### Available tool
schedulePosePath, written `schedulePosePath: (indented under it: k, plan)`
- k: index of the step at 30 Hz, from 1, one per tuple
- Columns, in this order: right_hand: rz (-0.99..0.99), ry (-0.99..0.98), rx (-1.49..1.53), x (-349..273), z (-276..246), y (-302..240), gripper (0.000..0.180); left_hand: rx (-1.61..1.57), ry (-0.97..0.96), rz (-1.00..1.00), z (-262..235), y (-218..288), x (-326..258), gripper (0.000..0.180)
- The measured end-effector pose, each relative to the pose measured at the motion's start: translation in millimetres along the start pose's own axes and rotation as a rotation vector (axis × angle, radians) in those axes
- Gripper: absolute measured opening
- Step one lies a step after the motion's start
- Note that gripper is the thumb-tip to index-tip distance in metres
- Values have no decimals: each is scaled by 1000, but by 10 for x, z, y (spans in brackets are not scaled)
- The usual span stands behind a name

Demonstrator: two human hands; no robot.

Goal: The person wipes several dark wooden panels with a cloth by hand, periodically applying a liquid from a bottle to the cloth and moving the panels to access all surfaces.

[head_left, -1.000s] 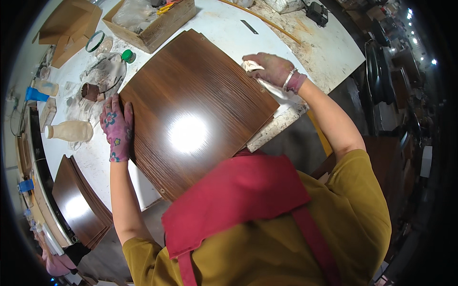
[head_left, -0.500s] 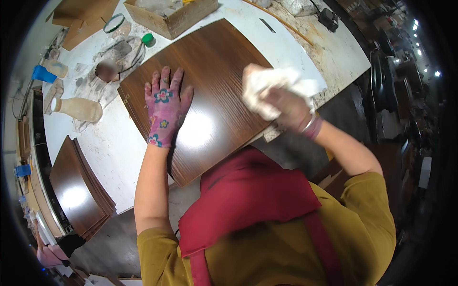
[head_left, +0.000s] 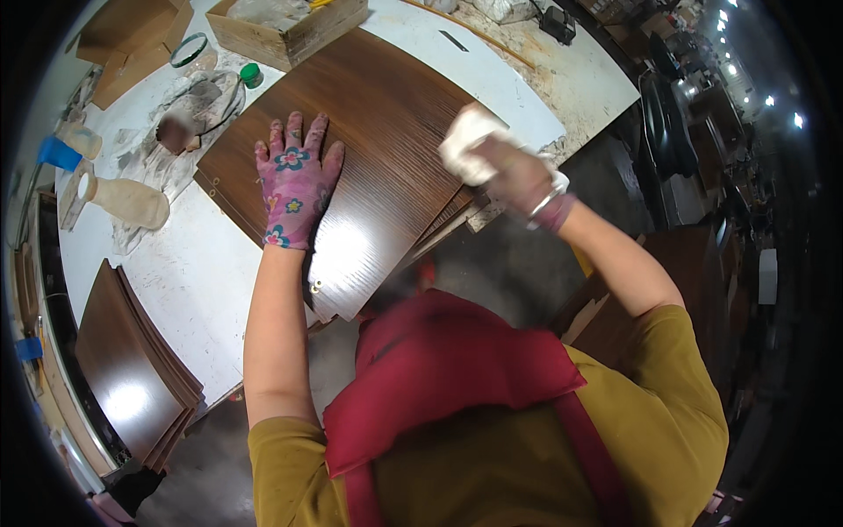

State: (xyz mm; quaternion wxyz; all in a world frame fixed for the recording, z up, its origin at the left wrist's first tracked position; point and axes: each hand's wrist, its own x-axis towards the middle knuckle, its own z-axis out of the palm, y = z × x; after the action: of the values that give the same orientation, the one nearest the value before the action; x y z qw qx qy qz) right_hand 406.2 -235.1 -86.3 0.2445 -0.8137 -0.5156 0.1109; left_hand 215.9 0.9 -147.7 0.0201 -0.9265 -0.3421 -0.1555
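A dark brown wood-grain panel point(head_left: 369, 114) lies on the white table in front of me, on top of other panels whose edges show beneath it. My left hand point(head_left: 294, 180), in a pink flowered glove, rests flat on the panel's left part with its fingers spread. At the panel's right edge my right hand point(head_left: 522, 176), in a stained glove, is closed on a bunched white cloth point(head_left: 472, 145). Motion blurs the cloth and the hand, so I cannot tell whether the cloth touches the panel.
Left of the panel lie a cloudy plastic bottle point(head_left: 127, 200), a stained rag point(head_left: 198, 110) and a green-capped jar point(head_left: 251, 75). A cardboard box point(head_left: 290, 39) stands at the far edge. More brown panels point(head_left: 132, 351) are stacked at the near left.
My right hand and the cloth have shifted slightly left and down past the panel's right edge. The whole view has moved a little; my left hand stays flat on the panel.
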Motion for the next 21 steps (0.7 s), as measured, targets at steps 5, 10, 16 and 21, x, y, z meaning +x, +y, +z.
schedulePosePath:
  k: [5,10,16,21]
  plan:
    - [-264,-303,-77,132,414,-588,20,-11,-21,-11,-32,-49,-31,52]
    - [29,-23,-225,777,45,511,22,-71,46,39,-37,19,37,51]
    - [-587,-39,-18,1085,693,-526,23,-1,285,86,421,-259,-85,46]
    - [-216,90,-301,1975,626,331,19,-183,304,69,272,-108,2,34]
